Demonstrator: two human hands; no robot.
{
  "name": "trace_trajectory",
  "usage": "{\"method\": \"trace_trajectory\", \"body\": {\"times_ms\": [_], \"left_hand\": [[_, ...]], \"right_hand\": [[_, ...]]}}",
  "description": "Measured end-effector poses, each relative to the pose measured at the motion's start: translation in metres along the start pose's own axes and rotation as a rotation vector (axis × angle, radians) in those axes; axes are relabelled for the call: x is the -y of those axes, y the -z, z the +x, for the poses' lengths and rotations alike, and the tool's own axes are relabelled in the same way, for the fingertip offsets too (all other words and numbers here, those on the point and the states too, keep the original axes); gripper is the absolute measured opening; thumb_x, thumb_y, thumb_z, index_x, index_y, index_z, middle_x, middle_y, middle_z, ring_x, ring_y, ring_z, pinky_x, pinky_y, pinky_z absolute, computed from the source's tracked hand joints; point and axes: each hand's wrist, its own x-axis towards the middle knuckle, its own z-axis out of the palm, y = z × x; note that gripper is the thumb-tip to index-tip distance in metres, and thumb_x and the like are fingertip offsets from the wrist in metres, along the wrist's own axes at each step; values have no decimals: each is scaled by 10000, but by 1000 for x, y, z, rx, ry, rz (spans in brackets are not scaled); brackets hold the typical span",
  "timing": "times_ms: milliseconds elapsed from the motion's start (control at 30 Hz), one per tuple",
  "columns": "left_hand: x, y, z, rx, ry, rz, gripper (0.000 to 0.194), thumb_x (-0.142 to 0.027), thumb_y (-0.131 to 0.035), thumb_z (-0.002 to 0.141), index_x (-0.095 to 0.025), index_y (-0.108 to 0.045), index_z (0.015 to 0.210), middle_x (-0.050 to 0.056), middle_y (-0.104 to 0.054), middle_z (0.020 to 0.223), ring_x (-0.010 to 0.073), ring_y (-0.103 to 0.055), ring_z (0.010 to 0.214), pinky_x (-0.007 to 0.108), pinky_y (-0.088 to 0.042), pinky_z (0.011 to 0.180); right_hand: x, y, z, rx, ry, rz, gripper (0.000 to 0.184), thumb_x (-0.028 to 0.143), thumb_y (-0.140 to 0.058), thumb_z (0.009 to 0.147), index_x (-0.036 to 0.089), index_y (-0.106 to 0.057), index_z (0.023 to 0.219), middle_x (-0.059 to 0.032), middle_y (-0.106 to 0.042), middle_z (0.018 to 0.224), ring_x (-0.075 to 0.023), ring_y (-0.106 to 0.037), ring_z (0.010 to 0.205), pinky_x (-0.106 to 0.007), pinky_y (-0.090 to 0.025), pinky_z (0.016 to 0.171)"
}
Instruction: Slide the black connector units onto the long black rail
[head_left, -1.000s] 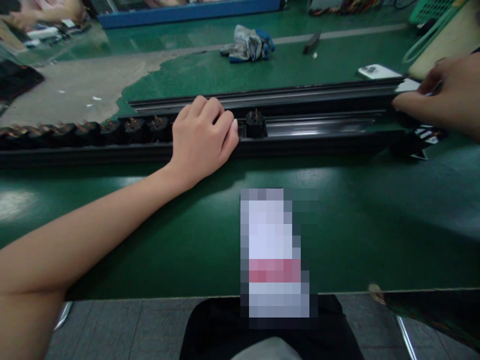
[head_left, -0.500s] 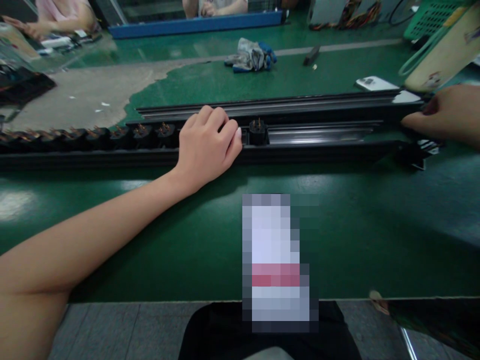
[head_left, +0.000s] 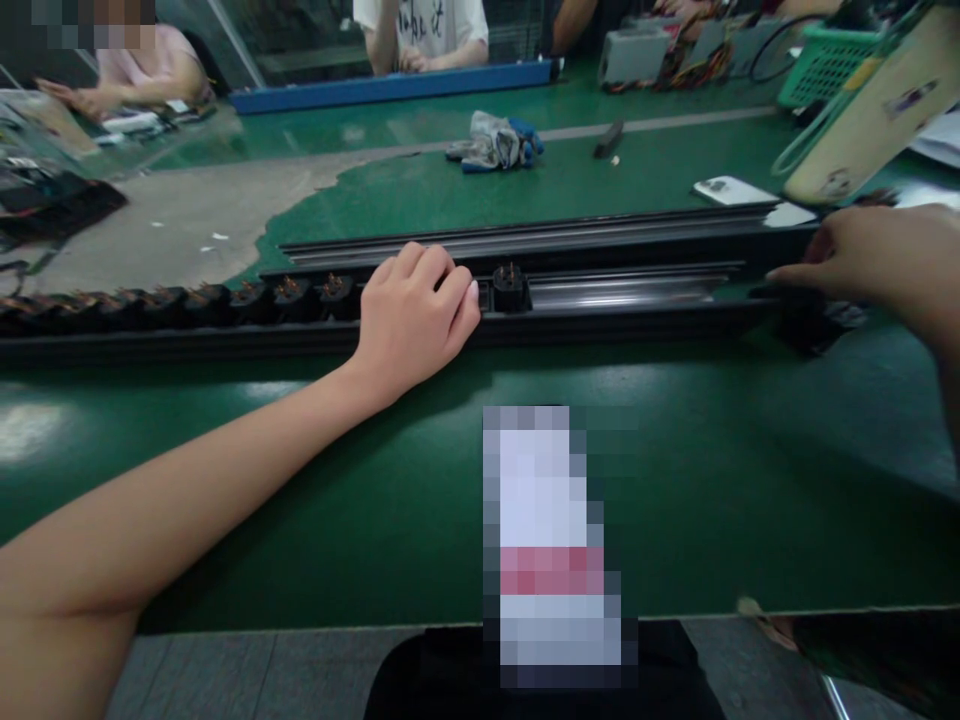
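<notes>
My left hand (head_left: pixel 418 312) lies over a long black channel (head_left: pixel 615 328), its fingers curled down across the strip and hiding the part beneath them. Just right of these fingers, one round black socket (head_left: pixel 509 287) with upright copper-coloured pins sits in the channel. A row of similar sockets (head_left: pixel 292 297) runs along it to the left. At the channel's right end my right hand (head_left: pixel 877 260) hangs low over small dark parts (head_left: pixel 817 325). Its thumb points left, while the other fingers are mostly hidden, so its grip cannot be made out.
Behind the channel lies another black rail (head_left: pixel 600 232). A white phone-like object (head_left: pixel 735 191), a pale bottle (head_left: pixel 874 115) and a green basket (head_left: pixel 829 65) are at the right. Gloves (head_left: pixel 495 143) lie farther back. A blurred-out bright object (head_left: pixel 547 500) is in front. Other people sit across the table.
The view has tilted up, so the table appears lower. My right hand has shifted slightly left over the dark parts. My left hand stays on the channel.
</notes>
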Motion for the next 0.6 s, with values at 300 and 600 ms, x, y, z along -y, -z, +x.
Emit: {"method": "trace_trajectory", "body": {"times_ms": [300,600], "left_hand": [[1,0,0,-6,-22,47,341,-284,-398,1062,-191,-714,971,128,-707,1018,311,-653,1022,455,-515,841],[-1,0,0,45,31,9,298,-287,-434,1036,-185,-713,1009,142,-685,1081,337,-633,1084,492,-498,898]], "right_hand": [[26,21,-18,28,-141,-6,591,653,-401,1028,174,-747,1055,-262,-729,1070,-399,-686,979,-451,-403,677],[89,63,-70,-470,16,78,439,297,-363,1039,46,-695,1179,-296,-722,1141,-380,-698,1091,-407,-373,738]]}}
